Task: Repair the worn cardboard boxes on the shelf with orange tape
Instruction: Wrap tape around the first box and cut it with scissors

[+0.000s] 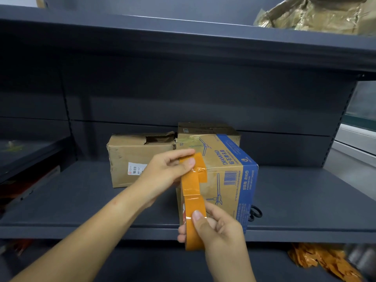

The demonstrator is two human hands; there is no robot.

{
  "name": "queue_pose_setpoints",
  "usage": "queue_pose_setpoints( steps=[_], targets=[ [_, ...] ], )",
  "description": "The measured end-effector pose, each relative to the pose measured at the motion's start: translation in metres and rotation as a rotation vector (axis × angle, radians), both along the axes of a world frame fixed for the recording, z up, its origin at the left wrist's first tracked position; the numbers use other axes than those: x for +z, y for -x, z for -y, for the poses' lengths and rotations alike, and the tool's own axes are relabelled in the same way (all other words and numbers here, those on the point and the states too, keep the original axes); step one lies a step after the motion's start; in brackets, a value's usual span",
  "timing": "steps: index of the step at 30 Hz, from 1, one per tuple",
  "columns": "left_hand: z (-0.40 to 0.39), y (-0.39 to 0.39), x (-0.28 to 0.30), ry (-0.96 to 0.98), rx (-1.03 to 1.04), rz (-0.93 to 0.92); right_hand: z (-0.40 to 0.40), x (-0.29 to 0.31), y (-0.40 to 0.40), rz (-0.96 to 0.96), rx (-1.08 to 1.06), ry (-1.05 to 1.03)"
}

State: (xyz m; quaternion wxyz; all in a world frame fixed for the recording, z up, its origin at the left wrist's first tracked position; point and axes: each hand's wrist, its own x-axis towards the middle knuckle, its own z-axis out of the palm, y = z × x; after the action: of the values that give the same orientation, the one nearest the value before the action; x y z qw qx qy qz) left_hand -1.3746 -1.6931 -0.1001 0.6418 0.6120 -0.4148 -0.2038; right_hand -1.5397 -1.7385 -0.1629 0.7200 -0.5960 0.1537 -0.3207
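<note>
A brown and blue fan box (230, 180) printed DIAMOND stands at the front of the grey shelf (81, 200). My right hand (219, 231) grips an orange tape roll (193, 231) in front of the box's lower left edge. A strip of orange tape (190, 184) runs up from the roll to the box's top edge. There my left hand (171, 171) pinches the strip's end between thumb and fingers. A short orange piece (202, 169) is stuck on the box beside it.
A torn plain cardboard box (130, 157) sits behind on the left, another brown box (205, 129) behind the fan box. Black scissors (255, 213) lie right of the fan box. Crumpled orange tape scraps (321, 261) lie on the lower shelf. A battered taped box (317, 15) rests on the shelf above.
</note>
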Motion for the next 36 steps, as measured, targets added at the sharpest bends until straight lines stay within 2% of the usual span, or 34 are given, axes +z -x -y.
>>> queue_pose_setpoints(
  steps=[7,10,13,18,26,36],
  targets=[
    [-0.001,0.011,-0.012,0.054,0.185,0.169,-0.001,0.005,0.008,0.068,0.008,-0.043],
    [0.001,0.013,-0.017,0.057,0.202,0.242,-0.004,0.003,0.013,0.09,0.004,-0.082],
    [0.003,0.015,-0.02,0.076,0.22,0.251,-0.008,0.0,0.012,0.085,-0.013,-0.081],
    [0.006,0.015,-0.02,0.102,0.247,0.267,-0.008,-0.003,0.011,0.004,-0.05,0.049],
    [0.002,0.024,-0.026,0.17,0.139,0.193,0.0,-0.001,0.018,-0.072,-0.063,0.07],
    [0.012,0.021,-0.028,0.215,0.224,0.26,0.004,0.001,0.019,-0.002,-0.075,0.029]
  ],
)
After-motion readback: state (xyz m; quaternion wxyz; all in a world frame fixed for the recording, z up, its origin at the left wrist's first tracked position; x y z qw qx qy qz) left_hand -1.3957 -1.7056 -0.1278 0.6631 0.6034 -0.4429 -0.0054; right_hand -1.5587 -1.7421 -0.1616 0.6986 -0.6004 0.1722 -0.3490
